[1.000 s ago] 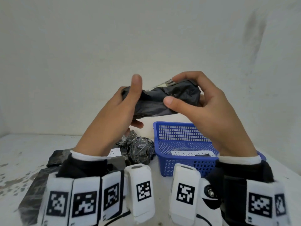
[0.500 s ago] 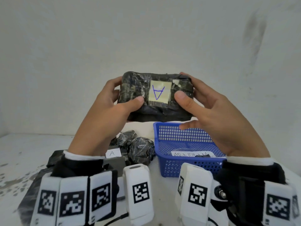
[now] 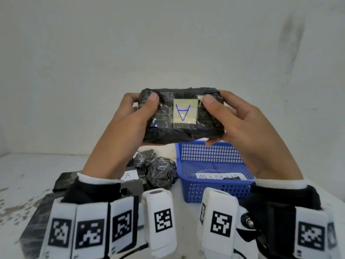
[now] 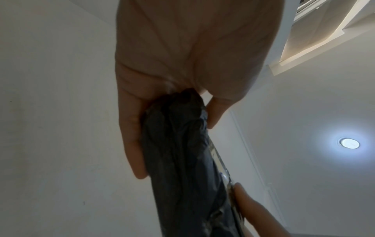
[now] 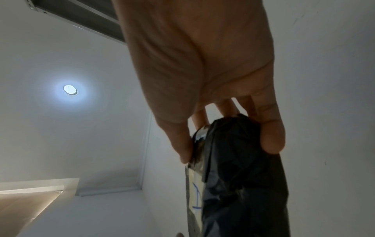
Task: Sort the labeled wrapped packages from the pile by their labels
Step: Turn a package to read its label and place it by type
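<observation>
Both hands hold a black wrapped package (image 3: 164, 116) up in front of me, above the table. Its pale label (image 3: 185, 113) faces me and shows a blue "A" upside down. My left hand (image 3: 130, 116) grips the left end, thumb on the front face. My right hand (image 3: 235, 120) grips the right end, thumb by the label's corner. The left wrist view shows the package (image 4: 182, 152) edge-on between the fingers (image 4: 131, 144) and thumb. In the right wrist view the package (image 5: 239, 168) is pinched the same way. A pile of black packages (image 3: 158, 169) lies below on the table.
A blue plastic basket (image 3: 209, 157) stands at the right under my right hand, with a handwritten paper strip (image 3: 220, 177) inside. A flat black package with an "A" label (image 3: 128, 175) lies by my left wrist. A white wall stands close behind the white table (image 3: 28, 169).
The package was turned over in both hands, so its label now faces me. It has since shifted a little lower and both thumbs have moved up onto the front face.
</observation>
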